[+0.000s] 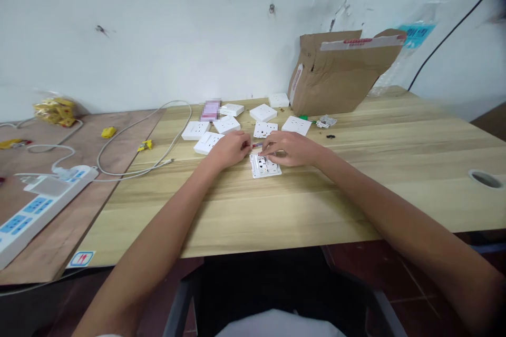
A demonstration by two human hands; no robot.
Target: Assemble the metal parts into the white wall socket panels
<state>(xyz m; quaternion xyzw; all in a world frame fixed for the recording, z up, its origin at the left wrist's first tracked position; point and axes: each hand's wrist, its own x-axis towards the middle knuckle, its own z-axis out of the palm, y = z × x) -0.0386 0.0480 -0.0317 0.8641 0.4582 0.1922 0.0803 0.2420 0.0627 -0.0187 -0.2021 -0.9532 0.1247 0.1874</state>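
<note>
A white wall socket panel (265, 167) lies back side up on the wooden table, its inner metal and plastic parts showing. Over its upper right part is my right hand (290, 148), with thumb and fingers pinched together; what they hold is too small to name. My left hand (232, 149) rests just beyond the panel's upper left corner, fingers curled closed, their contents hidden. A thin red and blue piece (256, 145) shows between the two hands, near the left fingertips. Just behind them lies another white socket panel (265, 129).
Several white sockets (196, 130) lie around a pink packet (211, 110). A cardboard box (343, 73) stands by the wall, near loose metal parts (326, 121). Left are a power strip (43, 205), a white cable (130, 174) and yellow bags (55, 110). A round hole (486, 179) opens at right.
</note>
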